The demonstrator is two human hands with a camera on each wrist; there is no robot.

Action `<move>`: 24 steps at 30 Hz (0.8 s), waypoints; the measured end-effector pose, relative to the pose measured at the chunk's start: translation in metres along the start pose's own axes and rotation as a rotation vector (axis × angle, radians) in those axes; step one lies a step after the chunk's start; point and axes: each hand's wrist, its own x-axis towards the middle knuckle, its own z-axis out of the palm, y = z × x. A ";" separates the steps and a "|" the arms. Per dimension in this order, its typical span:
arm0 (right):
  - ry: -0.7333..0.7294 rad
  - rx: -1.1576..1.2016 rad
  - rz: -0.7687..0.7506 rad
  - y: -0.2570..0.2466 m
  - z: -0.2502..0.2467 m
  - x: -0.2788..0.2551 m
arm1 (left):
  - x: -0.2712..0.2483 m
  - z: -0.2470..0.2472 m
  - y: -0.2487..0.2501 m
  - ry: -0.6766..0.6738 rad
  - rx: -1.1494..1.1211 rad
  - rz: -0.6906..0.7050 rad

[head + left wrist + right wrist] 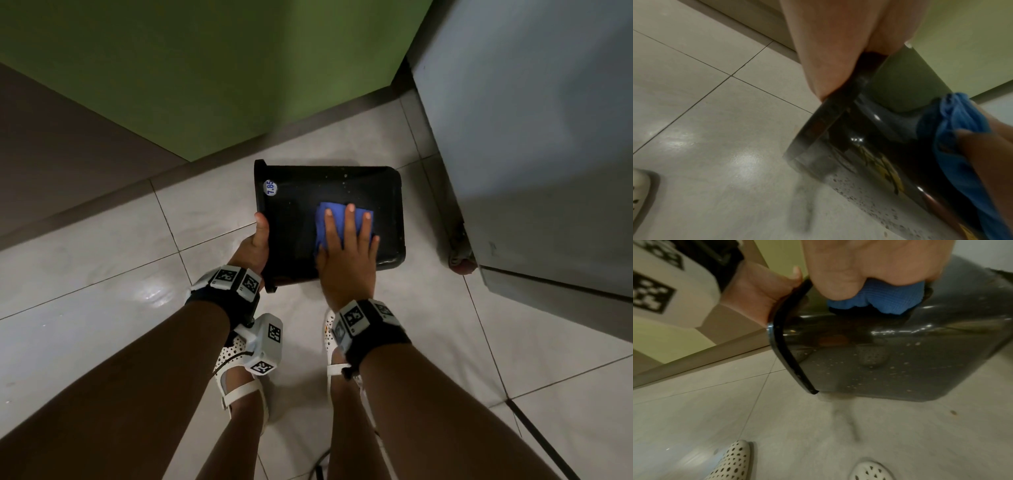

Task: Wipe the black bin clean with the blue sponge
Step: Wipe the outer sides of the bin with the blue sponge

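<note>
The black bin (pixel 301 205) lies on its side, its rim to the left, held a little above the tiled floor. A round white price sticker (pixel 270 187) sits near the rim. My left hand (pixel 255 245) grips the rim, thumb on the outside wall. My right hand (pixel 347 246) lies flat with straight fingers on the blue sponge (pixel 325 222), pressing it onto the bin's upper side. In the left wrist view the rim (pixel 818 128) and sponge (pixel 953 120) show; the wet bin wall (pixel 890 366) and sponge (pixel 885 300) fill the right wrist view.
Pale floor tiles (pixel 85 260) lie all round. A green wall (pixel 171 68) stands behind the bin. A grey appliance (pixel 531 137) with a small foot (pixel 460 263) stands close on the right. My feet in white perforated shoes (pixel 239 377) are just below the bin.
</note>
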 end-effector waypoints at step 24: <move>-0.070 -0.054 -0.073 -0.056 0.007 -0.001 | -0.009 0.000 0.007 -0.024 0.086 0.075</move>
